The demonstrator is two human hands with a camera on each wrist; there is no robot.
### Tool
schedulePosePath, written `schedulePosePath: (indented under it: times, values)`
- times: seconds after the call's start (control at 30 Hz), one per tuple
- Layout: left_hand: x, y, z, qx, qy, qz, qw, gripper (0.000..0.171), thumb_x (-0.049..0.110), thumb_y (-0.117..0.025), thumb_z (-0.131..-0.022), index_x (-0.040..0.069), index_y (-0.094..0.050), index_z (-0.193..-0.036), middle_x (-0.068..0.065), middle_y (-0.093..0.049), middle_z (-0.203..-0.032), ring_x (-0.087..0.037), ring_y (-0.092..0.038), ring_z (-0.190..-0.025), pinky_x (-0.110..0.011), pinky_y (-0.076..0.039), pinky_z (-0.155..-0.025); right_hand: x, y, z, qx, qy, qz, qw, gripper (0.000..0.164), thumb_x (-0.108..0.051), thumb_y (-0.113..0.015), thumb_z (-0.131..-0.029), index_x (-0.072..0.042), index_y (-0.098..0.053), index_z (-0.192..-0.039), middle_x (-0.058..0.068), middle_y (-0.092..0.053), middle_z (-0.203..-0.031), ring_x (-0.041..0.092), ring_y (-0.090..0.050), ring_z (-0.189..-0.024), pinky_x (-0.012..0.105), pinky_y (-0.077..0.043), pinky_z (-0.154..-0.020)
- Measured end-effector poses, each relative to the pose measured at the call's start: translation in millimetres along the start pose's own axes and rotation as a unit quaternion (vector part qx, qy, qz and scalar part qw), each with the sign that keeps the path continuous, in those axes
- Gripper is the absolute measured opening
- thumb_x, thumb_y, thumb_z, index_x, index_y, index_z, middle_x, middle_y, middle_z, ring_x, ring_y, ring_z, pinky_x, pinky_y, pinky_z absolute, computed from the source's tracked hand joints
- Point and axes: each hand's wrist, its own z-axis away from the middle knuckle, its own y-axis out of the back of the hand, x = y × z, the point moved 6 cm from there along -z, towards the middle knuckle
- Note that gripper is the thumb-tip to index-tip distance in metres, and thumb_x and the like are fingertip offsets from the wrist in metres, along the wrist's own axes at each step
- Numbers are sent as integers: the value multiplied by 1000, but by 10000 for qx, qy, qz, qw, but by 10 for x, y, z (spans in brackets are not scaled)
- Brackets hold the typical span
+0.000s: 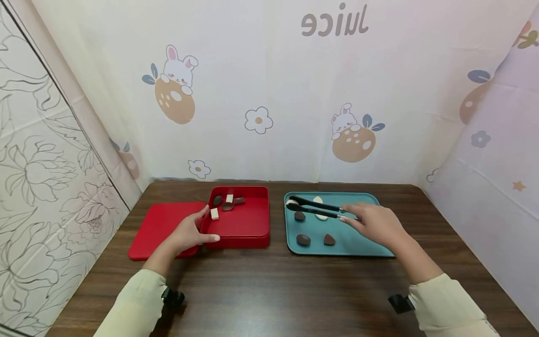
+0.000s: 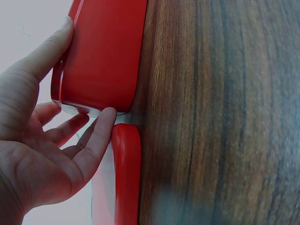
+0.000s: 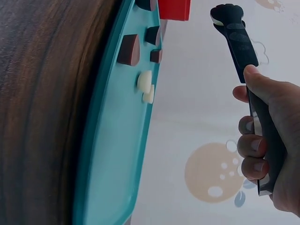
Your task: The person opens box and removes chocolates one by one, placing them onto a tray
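My right hand grips black-tipped metal tongs, also seen as tongs in the right wrist view. Between the tong tips is a white piece, above the teal tray's back left corner. On the teal tray lie brown chocolate-like pieces and white ones. My left hand holds the near left corner of a red box, thumb on the front, fingers along the left side. Inside the box sit several brown and white pieces toward the back left.
A flat red lid lies on the dark wooden table, left of the box and partly behind my left hand. The box and tray stand side by side with a narrow gap. Printed curtains hang behind the table.
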Motion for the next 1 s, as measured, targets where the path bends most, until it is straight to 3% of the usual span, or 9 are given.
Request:
schedulePosePath:
  times: [0.3, 0.4, 0.53, 0.63, 0.73, 0.9, 1.0]
  values:
    - [-4, -14, 7, -5, -57, 11, 10000, 114, 47, -86, -69, 12, -22, -156, -16, -32, -154, -41, -33, -134, -46, -55, -85, 145, -3, 229, 222, -502, -96, 9984, 43, -33, -68, -92, -7, -66, -126, 19, -67, -116, 34, -67, -91, 39, -51, -52]
    - [-2, -18, 11, -12, -41, 16, 10000, 113, 46, -86, -69, 13, -22, -156, -15, -33, -155, -40, -32, -135, -46, -55, -86, 207, -12, 306, 282, -641, -162, 9974, 44, -33, -67, -93, -6, -65, -126, 19, -67, -116, 30, -68, -84, 36, -48, -49]
    - [-1, -24, 10, -25, -58, 4, 10000, 113, 46, -86, -69, 12, -22, -156, -15, -33, -155, -40, -32, -135, -47, -54, -87, 288, -30, 398, 284, -835, -286, 9957, 46, -36, -64, -94, -5, -63, -128, 7, -69, -88, 15, -55, -62, 30, -38, -45]
    - [-2, -22, 9, -35, -84, 10, 10000, 113, 46, -85, -69, 11, -21, -156, -16, -32, -155, -41, -32, -135, -47, -54, -87, 351, -52, 467, 229, -1050, -353, 9936, 48, -39, -61, -96, -5, -62, -130, -4, -53, -66, 10, -39, -53, 28, -30, -43]
    - [0, -16, 6, -26, -95, 20, 9999, 113, 46, -85, -70, 12, -22, -156, -15, -33, -155, -40, -32, -136, -47, -54, -87, 406, -67, 527, 192, -1278, -364, 9909, 51, -42, -58, -97, -5, -61, -131, -7, -43, -61, 11, -36, -52, 29, -28, -42]
    - [2, -13, 1, -13, -116, 23, 9999, 112, 45, -86, -70, 12, -22, -156, -14, -33, -155, -39, -32, -136, -46, -54, -87, 476, -104, 587, 70, -1666, -443, 9850, 57, -49, -52, -98, -4, -59, -133, 1, -53, -65, 14, -39, -51, 31, -30, -41]
    - [3, -20, 2, -37, -138, 14, 9999, 112, 44, -86, -70, 11, -22, -156, -15, -33, -155, -40, -32, -136, -47, -54, -87, 513, -142, 616, 1, -1900, -447, 9808, 61, -53, -49, -98, -5, -57, -135, 18, -68, -90, 15, -42, -51, 31, -32, -40]
